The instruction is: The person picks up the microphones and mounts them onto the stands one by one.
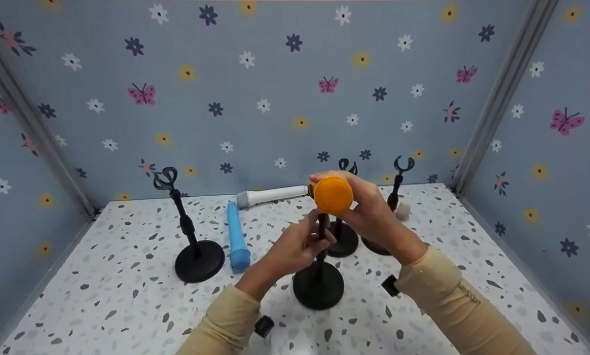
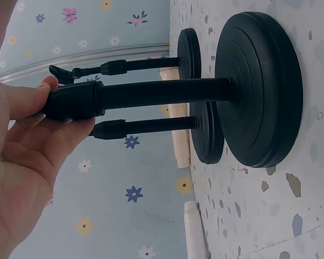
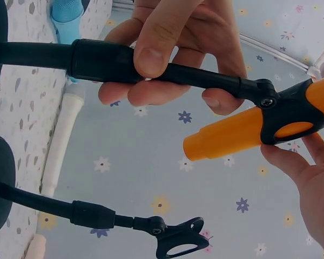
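Orange microphone (image 1: 333, 195) in the clip (image 3: 291, 105) of the near stand (image 1: 318, 288), held with both hands

On the near side, two tan sleeves (image 1: 228, 313) reach over the speckled table (image 1: 127, 315). The near stand is upright, its round base on the tabletop. The left hand (image 1: 292, 249) grips the upper shaft (image 2: 162, 91) between thumb and fingers. The right hand (image 1: 376, 212), higher and to the right, holds the orange microphone in a narrow grip; the mesh head faces near. Farther left is the left stand (image 1: 200, 261), upright; just right of it lies a blue microphone (image 1: 236, 231), head toward the near side. Beyond the hands rise the middle stand (image 1: 345, 241) and the right stand (image 1: 396, 187), both partly hidden. A pale object (image 1: 403, 211), also partly covered, lies beside the latter. Farthest, a white microphone (image 1: 277, 195) lies near the floral wall (image 1: 255, 98), head to the left.
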Tool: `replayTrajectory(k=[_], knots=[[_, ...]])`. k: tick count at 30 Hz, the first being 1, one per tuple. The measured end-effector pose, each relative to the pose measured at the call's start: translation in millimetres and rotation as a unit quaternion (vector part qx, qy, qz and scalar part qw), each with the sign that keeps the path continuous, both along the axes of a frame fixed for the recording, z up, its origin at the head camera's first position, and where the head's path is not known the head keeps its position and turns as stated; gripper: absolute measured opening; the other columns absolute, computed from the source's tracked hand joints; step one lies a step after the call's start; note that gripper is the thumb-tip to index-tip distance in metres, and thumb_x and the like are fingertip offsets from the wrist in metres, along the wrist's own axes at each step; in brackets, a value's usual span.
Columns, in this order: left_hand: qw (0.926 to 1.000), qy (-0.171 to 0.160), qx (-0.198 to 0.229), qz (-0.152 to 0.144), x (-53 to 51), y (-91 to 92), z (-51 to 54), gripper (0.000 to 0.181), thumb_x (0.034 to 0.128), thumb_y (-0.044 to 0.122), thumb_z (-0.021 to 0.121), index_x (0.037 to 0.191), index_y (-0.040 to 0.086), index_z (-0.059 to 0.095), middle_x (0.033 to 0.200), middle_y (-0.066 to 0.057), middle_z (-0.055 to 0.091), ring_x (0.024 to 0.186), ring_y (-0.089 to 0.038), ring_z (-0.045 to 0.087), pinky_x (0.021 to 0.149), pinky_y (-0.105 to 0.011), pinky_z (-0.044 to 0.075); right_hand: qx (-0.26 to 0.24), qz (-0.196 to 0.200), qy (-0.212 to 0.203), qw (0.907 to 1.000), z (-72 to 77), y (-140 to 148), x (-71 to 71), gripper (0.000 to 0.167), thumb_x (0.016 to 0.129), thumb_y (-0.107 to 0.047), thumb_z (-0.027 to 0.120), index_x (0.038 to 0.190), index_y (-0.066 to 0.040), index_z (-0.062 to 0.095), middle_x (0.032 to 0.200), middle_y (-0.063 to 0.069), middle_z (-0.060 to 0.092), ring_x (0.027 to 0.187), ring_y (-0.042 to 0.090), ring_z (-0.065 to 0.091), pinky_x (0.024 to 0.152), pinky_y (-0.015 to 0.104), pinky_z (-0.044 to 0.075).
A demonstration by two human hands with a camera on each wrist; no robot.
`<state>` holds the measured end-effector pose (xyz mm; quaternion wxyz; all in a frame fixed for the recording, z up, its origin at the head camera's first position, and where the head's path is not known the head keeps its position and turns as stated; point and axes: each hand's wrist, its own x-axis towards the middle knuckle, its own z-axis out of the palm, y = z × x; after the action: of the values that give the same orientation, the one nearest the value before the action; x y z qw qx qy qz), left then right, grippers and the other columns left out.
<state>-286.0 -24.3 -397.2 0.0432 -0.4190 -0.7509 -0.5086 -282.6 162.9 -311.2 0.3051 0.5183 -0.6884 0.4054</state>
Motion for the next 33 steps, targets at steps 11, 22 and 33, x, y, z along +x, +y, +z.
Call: replayTrajectory(k=[11, 22, 33], knots=[[1.0000, -0.001, 0.007, -0.002, 2.4, -2.4, -4.7, 0.079, 0.0991, -0.006, 0.059, 0.163, 0.017, 0.018, 0.106, -0.012, 0.066, 0.098, -0.025, 0.069, 0.085, -0.028, 0.058, -0.014, -0.035, 0.008, 0.9992, -7.2, -5.6, -1.0, 0.047, 0.088, 0.007, 0.074, 0.133, 0.001, 0.060, 0.133, 0.011, 0.066, 0.123, 0.028, 0.062, 0.101, 0.039, 0.051], [0.9998, -0.014, -0.004, 0.013, 4.4, -2.2, -2.9, 0.081, 0.0981, -0.005, 0.061, 0.163, 0.017, 0.018, 0.103, -0.009, 0.069, 0.097, -0.024, 0.069, 0.086, -0.028, 0.057, -0.028, -0.042, -0.007, 0.9987, -8.5, -7.9, 0.9, 0.047, 0.088, 0.007, 0.075, 0.132, 0.000, 0.061, 0.131, 0.009, 0.067, 0.122, 0.027, 0.063, 0.100, 0.039, 0.051], [1.0000, -0.007, 0.004, -0.001, 3.9, -2.5, -3.6, 0.078, 0.0982, -0.007, 0.059, 0.162, 0.014, 0.020, 0.103, -0.013, 0.069, 0.096, -0.018, 0.069, 0.085, -0.029, 0.058, 0.001, -0.054, -0.027, 0.9982, -6.2, -4.1, 5.3, 0.053, 0.089, 0.001, 0.077, 0.137, -0.001, 0.056, 0.137, 0.010, 0.063, 0.126, 0.026, 0.060, 0.104, 0.038, 0.048]])
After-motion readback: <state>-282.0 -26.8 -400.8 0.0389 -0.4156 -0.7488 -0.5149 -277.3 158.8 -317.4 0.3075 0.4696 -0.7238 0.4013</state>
